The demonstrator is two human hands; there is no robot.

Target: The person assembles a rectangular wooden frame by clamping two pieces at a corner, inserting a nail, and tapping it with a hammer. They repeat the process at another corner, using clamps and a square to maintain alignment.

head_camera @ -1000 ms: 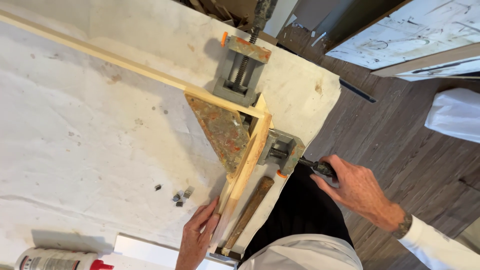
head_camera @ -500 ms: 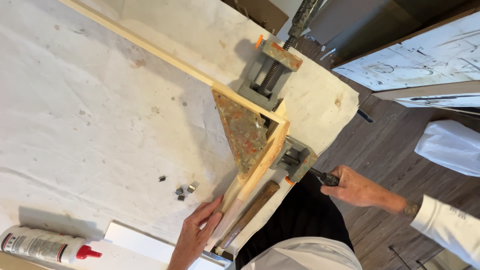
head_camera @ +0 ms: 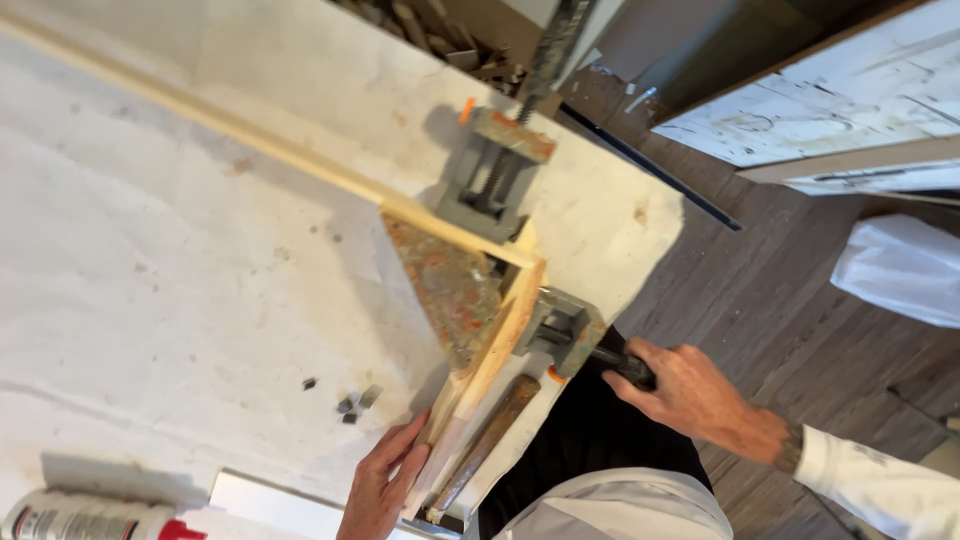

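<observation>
Gripping hand: the right hand (head_camera: pixel 695 395) is clenched round the dark screw handle (head_camera: pixel 625 365) of the corner clamp (head_camera: pixel 500 250), at the table's near edge.
Steadying hand: the left hand (head_camera: pixel 385 485) lies with fingers stretched out, unclenched, pressed flat against the side of the short wooden strip (head_camera: pixel 490 355); it grasps nothing.
Clamp: grey metal with orange flecks and a worn triangular plate (head_camera: pixel 450 290); one vise block sits at the far side, the other by the right hand.
Workpieces: the short wooden strip meets the long wooden strip (head_camera: pixel 230 125) at a corner inside the clamp; the long one runs off toward the upper left.
Surface: white, stained table covering (head_camera: pixel 150 280).
Beside the short strip: a brown wooden tool handle (head_camera: pixel 490 435), lying parallel and just next to it.
Loose items: small dark bits (head_camera: pixel 350 400) near the left hand; a tube with a red tip (head_camera: pixel 90 520) at the lower left corner.
Floor: dark boards, with a white bag (head_camera: pixel 900 265) to the right.
</observation>
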